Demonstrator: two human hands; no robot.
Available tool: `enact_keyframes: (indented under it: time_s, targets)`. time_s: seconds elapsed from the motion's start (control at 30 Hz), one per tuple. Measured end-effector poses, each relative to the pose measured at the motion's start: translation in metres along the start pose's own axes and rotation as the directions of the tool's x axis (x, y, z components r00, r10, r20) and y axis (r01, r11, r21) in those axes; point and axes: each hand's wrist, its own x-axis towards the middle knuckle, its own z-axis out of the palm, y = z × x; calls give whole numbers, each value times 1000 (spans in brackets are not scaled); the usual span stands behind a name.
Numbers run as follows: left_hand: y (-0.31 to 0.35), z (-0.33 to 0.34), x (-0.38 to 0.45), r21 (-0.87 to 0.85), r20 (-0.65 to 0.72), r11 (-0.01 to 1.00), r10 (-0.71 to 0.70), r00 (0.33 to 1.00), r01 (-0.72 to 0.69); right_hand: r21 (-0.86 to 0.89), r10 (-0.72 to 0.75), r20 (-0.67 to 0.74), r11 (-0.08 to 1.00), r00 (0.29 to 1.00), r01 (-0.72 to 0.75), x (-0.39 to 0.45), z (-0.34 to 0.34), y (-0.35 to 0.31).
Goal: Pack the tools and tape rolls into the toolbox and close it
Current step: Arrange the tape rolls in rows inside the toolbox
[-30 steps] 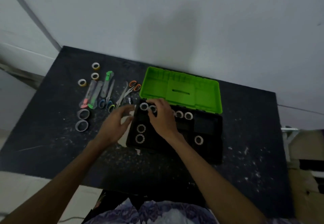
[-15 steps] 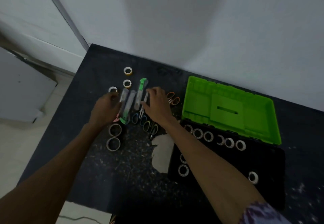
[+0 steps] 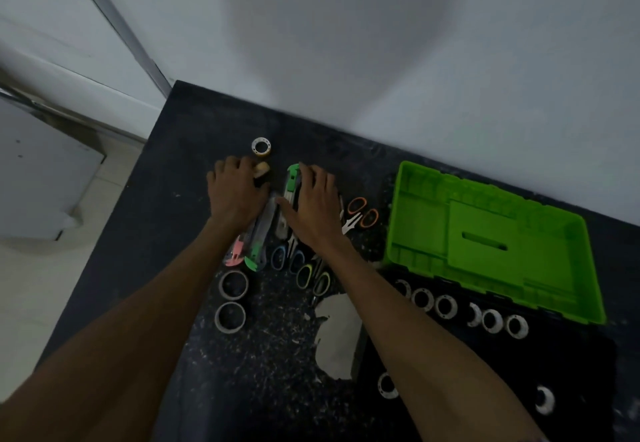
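Plainly, the risk lies in the crowding; the left hand [image 3: 239,192] curls its fingers round a small tape roll [image 3: 260,169] at the far end of the tool row, and a second small roll [image 3: 261,147] sits just beyond it, near enough to be knocked toward the table's [image 3: 180,178] back edge if the hand lifts carelessly; the right hand [image 3: 311,204] lies across the green-tipped utility knife [image 3: 292,182] with its fingers spread over it, thumb along the near side, though I cannot tell whether it has truly closed on the knife or only presses it; a loose hold could drag the neighbouring grey cutters [image 3: 261,230] and the scissors with blue handles [image 3: 287,258] out of line, or catch a blade; the orange-handled scissors [image 3: 362,213] lie just right of that hand, open-tipped, a snag for the wrist. Two larger rolls [image 3: 231,299] wait nearer the person. As for containers, the toolbox [image 3: 519,389] stands open at the right, its green lid [image 3: 485,244] thrown back; a row of white tape rolls [image 3: 467,315] lines the black base under the lid's edge, and two more [image 3: 543,400] rest toward its near side; no tools show inside; packing seems well short of done.
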Motion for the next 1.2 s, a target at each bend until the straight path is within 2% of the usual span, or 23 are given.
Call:
enact_keyframes:
  time_s: [0.2,0.27,0.33,0.4,0.47,0.57,0.63,0.7,0.8,0.9,1.07,1.2]
  targets:
    - [4,3,-1,11,-70,997,76,995,-76,0,8,31,1000,999,-8,4,-4,-1]
    - [7,-1,-13,-65,-85,995,64,994,-70,6,4,39,1000,999,-4,0,-8,-3]
    - [13,-8,-30,-242,-111,970,-22,994,-5,44,-12,29,999,1000,11,-5,-14,-4]
    - [22,-15,-49,-446,-78,889,-149,986,100,106,-30,28,994,999,27,-14,-22,-2]
    - [32,-17,-69,-584,-30,801,-180,983,129,208,-60,37,977,997,51,-28,-32,3]
    - [49,-17,-101,-724,5,687,-86,996,63,374,-113,-12,921,994,109,-56,-54,13]
    - [65,-17,-126,-768,18,640,-23,1000,28,410,-151,-65,897,986,164,-82,-72,23]
    - [77,-14,-148,-765,9,644,35,999,-16,423,-155,-93,888,984,180,-107,-85,35]
    - [97,-14,-184,-660,-21,745,118,993,-102,449,-95,-108,883,990,134,-146,-104,55]
    - [125,-13,-219,-564,-64,809,157,986,-165,379,-60,-122,920,991,103,-186,-127,72]
    - [177,5,-270,-486,-81,827,278,957,-281,231,29,-164,973,986,10,-256,-160,114]
    - [219,21,-305,-453,-45,822,365,930,-345,268,93,-174,962,980,-44,-308,-180,161]
